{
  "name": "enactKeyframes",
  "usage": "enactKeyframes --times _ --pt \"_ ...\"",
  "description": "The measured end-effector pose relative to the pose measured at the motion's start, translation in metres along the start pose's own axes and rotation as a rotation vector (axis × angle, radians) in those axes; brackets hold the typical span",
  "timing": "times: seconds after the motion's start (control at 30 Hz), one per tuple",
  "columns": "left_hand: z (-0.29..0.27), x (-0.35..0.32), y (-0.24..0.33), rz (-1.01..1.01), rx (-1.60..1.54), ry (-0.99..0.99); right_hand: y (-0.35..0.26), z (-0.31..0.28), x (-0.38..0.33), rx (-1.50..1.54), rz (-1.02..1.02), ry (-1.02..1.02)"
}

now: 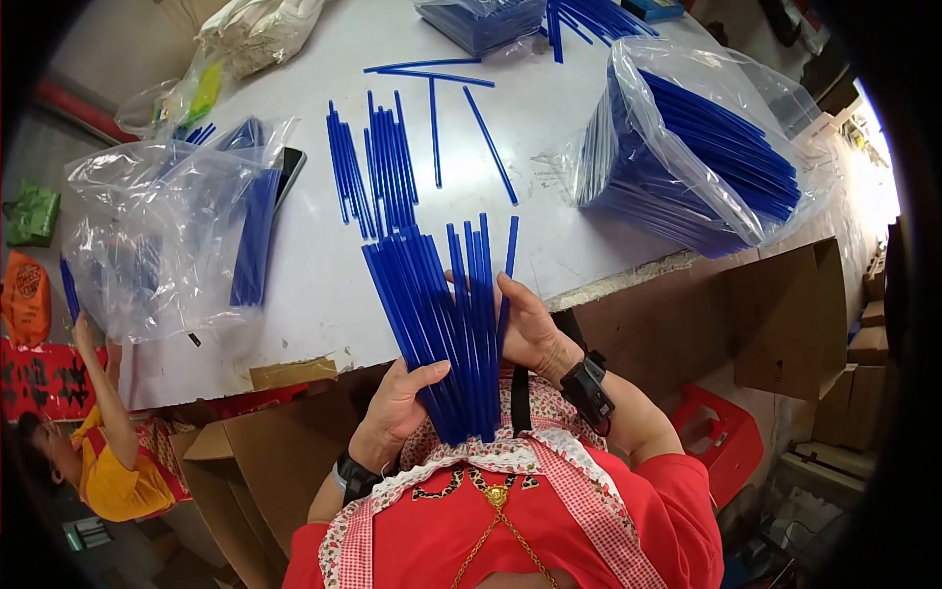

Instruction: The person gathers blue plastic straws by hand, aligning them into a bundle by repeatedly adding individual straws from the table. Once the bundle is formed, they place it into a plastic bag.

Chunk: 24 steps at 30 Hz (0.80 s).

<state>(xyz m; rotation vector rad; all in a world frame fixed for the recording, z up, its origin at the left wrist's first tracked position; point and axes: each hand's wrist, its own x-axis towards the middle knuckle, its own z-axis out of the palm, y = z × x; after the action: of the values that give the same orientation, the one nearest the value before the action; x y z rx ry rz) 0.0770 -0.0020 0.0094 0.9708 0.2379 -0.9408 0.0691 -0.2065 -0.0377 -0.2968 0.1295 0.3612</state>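
Note:
In front of my apron I hold a fanned bundle of long, thin blue plastic straws (417, 314). My left hand (397, 401) is closed round the bundle's left side, thumb lying across the front. At its right edge my right hand (530, 324) grips several straws, and one straw (509, 275) leans apart between thumb and fingers. Some of the right fingers are hidden behind the straws. Just beyond the bundle, two loose groups of straws (348, 167) lie on the white table (304, 216). Farther off are a few single straws (436, 133).
A clear bag (638, 128) packed with blue straws stands at the table's right, another clear bag (147, 231) at the left. More straws (599, 18) lie at the back. Cardboard boxes (790, 314) and a red plastic stool (721, 442) flank me. Another person (128, 452) works at lower left.

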Motion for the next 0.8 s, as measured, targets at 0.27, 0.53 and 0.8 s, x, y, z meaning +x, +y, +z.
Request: enactKeyframes --times 0.27,0.53,0.8 --pt "0.010 -0.003 0.005 -0.006 0.002 -0.009 -0.004 0.003 -0.002 -0.010 0.027 -0.010" --pt "0.024 -0.005 -0.009 0.026 0.012 0.070 0.001 0.029 -0.008 -0.767 0.038 0.088" --pt "0.005 -0.014 -0.012 0.097 0.017 0.136 -0.027 0.046 0.017 -0.879 -0.017 0.234"
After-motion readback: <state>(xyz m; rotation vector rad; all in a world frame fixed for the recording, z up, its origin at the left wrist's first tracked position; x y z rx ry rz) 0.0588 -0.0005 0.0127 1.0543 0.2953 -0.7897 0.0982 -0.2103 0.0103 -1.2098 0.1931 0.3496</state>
